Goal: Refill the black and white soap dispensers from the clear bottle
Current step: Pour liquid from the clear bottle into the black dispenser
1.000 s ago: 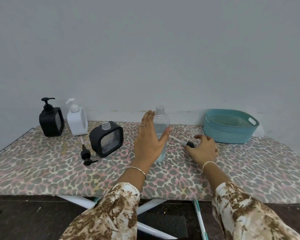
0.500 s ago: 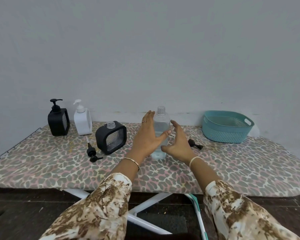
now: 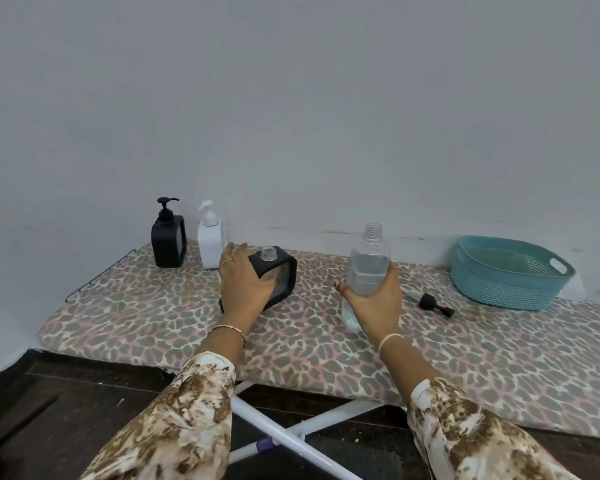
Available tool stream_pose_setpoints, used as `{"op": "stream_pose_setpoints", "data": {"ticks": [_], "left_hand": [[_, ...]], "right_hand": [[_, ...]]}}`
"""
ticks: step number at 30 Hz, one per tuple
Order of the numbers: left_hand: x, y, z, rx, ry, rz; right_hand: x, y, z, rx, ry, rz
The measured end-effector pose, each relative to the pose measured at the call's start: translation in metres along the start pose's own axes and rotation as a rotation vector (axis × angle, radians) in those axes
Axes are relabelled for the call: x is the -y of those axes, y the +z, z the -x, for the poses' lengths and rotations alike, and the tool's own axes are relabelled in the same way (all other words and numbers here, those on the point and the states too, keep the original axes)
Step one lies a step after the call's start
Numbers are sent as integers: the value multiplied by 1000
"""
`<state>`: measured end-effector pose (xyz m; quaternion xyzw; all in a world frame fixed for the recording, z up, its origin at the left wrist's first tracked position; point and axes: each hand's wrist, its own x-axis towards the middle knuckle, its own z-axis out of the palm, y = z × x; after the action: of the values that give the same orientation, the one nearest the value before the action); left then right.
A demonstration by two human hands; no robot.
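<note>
My right hand (image 3: 373, 301) grips the clear bottle (image 3: 368, 268) around its lower half; the bottle stands upright, uncapped, partly filled with clear liquid. My left hand (image 3: 243, 284) wraps the left side of an open black dispenser (image 3: 280, 271) whose pump is off and whose clear neck shows on top. Its pump is hidden behind my left hand. At the back left stand a black dispenser (image 3: 168, 242) and a white dispenser (image 3: 210, 242), both with pumps on. The clear bottle's black cap (image 3: 432, 303) lies on the board to the right.
Everything sits on an ironing board with a leopard-print cover (image 3: 326, 337), set against a grey wall. A teal plastic basket (image 3: 510, 271) stands at the back right. White board legs (image 3: 291, 431) cross below the front edge over a dark floor.
My left hand left the clear bottle and moved left onto the open black dispenser. My right hand closed around the clear bottle. The camera view shifted left.
</note>
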<state>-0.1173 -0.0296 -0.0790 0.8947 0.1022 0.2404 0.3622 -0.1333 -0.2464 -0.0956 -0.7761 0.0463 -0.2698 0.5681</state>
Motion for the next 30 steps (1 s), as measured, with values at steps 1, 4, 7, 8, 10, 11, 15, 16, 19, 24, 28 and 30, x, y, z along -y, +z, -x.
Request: {"op": "stream_pose_setpoints", "data": {"ticks": [1,4,7,8,10,11,15,16,19,24,28,30], "left_hand": [[6,1,-4,29,-9,2],[15,4,-10,85,-47,84],[15,4,-12,108,-50,123],[14,4,-11,110,-39,124],[11,5,-8,99,-13,139],[10,6,-6,88,-5,150],[3,14,6,57,-1,165],[1,16,10,54,0,160],[-7,22,18,54,-12,160],[-20,28,29,28,-13,112],[-18,35,35,8,14,48],[-18,38,35,11,39,7]], "right_hand": [[0,4,1,-24,20,-6],[-1,13,1,-79,62,-19],[-6,18,0,-109,76,-25],[-8,19,-1,-115,79,-31],[-9,21,-2,-133,86,-39],[-10,21,-3,-139,92,-42],[-9,23,-7,-136,108,-53],[-10,22,-7,-134,104,-44],[-9,20,-9,-113,98,-19],[-7,9,-9,-32,-19,136],[-2,0,-13,61,-123,306],[0,-2,-16,112,-190,382]]}}
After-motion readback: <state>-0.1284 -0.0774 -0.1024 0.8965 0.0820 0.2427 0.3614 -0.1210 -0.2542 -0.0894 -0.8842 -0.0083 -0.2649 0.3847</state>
